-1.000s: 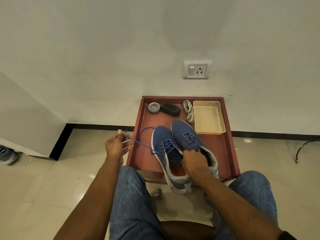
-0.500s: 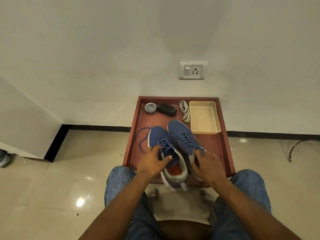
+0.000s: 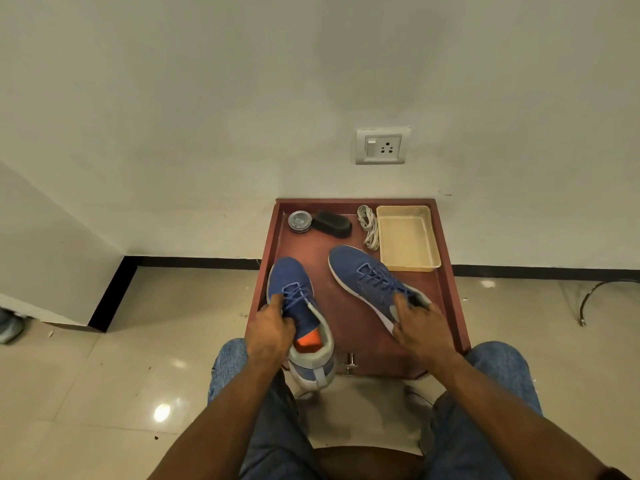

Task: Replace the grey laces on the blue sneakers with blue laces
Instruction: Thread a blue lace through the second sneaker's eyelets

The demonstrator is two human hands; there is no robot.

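Note:
Two blue sneakers with blue laces sit apart on a low red-brown table (image 3: 346, 306). My left hand (image 3: 272, 329) grips the left sneaker (image 3: 294, 292) at its collar, and the shoe's heel hangs over the table's near edge. My right hand (image 3: 420, 325) grips the right sneaker (image 3: 367, 275) at its heel end. That shoe lies at an angle, toe pointing far left. A bundle of grey laces (image 3: 369, 226) lies at the back of the table beside a tray.
At the table's far edge are a round tin (image 3: 299, 221), a black brush (image 3: 332, 223) and a cream plastic tray (image 3: 408, 239). The table stands against a white wall with a socket (image 3: 382, 145). My knees flank the near edge. A cable (image 3: 595, 292) lies on the floor at right.
My left hand let go of the blue lace end and came back to the left sneaker. Both hands have pulled the two sneakers apart, left shoe leftward and right shoe rightward.

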